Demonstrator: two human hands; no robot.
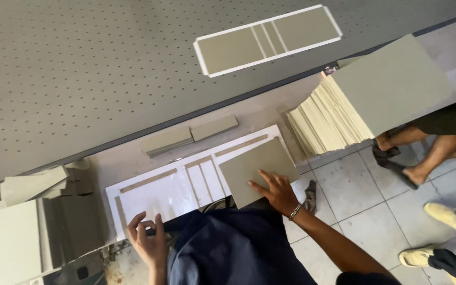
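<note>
My right hand [275, 192] lies flat, fingers spread, on a grey square board [254, 166]. The board rests on the right part of a white sheet [159, 198] that carries thin grey strips. A bracelet is on that wrist. My left hand [146, 240] is at the near left edge of the white sheet with its fingers bent and apart, touching the edge and holding nothing that I can see. My dark blue clothing covers the near middle of the sheet.
A fanned stack of grey boards [339, 113] sits at the right on the bench. Two grey strips [191, 134] lie behind the sheet. A white-framed board piece [267, 39] lies on the perforated grey table [80, 68]. More grey boards [11, 243] are at the left. Other people's legs and feet [423, 148] are on the tiled floor.
</note>
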